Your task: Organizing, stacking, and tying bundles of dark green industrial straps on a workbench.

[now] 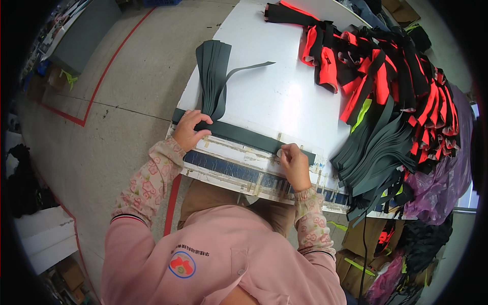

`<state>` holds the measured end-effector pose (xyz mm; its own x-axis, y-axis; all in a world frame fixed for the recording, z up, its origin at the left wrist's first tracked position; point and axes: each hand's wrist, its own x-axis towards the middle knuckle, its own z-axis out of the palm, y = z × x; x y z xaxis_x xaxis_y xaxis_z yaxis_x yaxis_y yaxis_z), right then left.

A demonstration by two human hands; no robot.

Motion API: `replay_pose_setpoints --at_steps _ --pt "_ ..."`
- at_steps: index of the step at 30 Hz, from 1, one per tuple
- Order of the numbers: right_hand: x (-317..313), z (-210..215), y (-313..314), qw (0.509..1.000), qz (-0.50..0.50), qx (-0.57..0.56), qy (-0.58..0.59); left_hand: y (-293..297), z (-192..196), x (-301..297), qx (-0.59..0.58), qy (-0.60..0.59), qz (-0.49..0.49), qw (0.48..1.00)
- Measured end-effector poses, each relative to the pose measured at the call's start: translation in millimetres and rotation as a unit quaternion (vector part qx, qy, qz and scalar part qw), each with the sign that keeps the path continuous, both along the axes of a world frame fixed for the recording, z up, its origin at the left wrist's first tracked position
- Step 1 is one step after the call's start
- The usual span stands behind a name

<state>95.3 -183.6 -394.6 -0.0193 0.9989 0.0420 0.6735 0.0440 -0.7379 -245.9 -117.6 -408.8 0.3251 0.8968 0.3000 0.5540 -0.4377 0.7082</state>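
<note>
We see a long dark grey strip [244, 136] lying flat across the near edge of the white table [274, 86], centre of frame, over a taped measuring guide [239, 170]. Left hand [189, 129] presses its left end, fingers curled down onto it, grip closed on the fabric; right hand [295, 161] pins the right end, thumb and fingers pinched at the strip edge. A stack of the same grey strips [212, 76] sits just above the left hand, and a pile of red-and-black pieces [391, 76] fills the upper right.
</note>
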Motion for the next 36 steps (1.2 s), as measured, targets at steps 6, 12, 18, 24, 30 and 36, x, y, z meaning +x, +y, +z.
replay_pose_setpoints --at_steps 6,12,18,24,30,36 --pt "-2.7 28.3 9.0 0.980 -0.051 -0.085 0.172 1.7 -2.7 -6.1 0.011 -0.003 0.000 1.000" --pt "-27.8 27.8 13.2 0.927 0.113 -0.244 0.262 3.4 -6.0 -0.5 0.028 -0.046 0.016 0.998" --pt "-76.3 42.9 61.7 0.993 -0.013 0.093 0.071 -0.9 -10.9 -6.9 0.032 -0.014 0.011 0.999" --pt "-151.2 -3.6 53.2 0.979 0.126 -0.026 0.156 0.5 -7.8 -2.7 0.022 -0.009 0.022 0.999" --pt "-168.6 -19.3 56.5 0.983 0.103 0.008 0.153 -0.2 -15.7 -3.3 0.035 -0.002 0.030 0.999" --pt "-174.8 -19.8 56.9 0.990 0.086 0.016 0.108 0.5 -17.0 -3.2 0.049 0.007 0.028 0.998"
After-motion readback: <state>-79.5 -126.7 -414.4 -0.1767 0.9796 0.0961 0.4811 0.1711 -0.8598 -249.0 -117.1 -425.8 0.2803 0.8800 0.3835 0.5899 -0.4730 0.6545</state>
